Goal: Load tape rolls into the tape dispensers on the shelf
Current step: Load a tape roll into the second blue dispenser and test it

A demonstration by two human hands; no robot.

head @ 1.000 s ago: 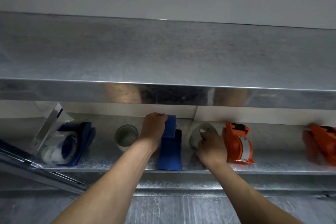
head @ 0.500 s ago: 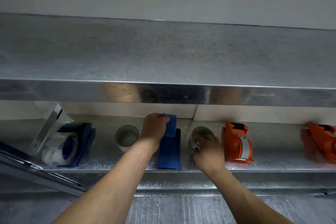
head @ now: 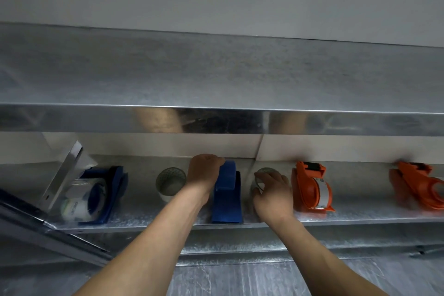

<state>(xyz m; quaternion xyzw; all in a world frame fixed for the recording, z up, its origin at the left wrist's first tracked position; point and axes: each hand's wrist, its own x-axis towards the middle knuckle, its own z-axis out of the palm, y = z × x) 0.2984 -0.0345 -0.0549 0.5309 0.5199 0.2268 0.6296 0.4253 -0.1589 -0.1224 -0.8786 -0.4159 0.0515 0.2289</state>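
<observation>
On the lower metal shelf [head: 360,214] stands a blue tape dispenser [head: 227,196] in the middle. My left hand [head: 204,173] grips its top end. Just right of it, my right hand [head: 272,196] is closed over a clear tape roll [head: 260,173], which it mostly hides. Another clear tape roll [head: 170,182] stands alone to the left of my left arm. A blue dispenser [head: 108,190] with a roll in it lies at the far left. An orange dispenser [head: 312,190] with a roll stands right of my right hand.
A second orange dispenser [head: 418,187] sits at the far right, blurred. An upper shelf [head: 216,79] overhangs the lower one, its front lip just above my hands. A slanted metal bracket [head: 62,173] leans at the left end.
My right hand has slid a little left and down over the clear roll, covering more of it. My left hand stays on the blue dispenser's top.
</observation>
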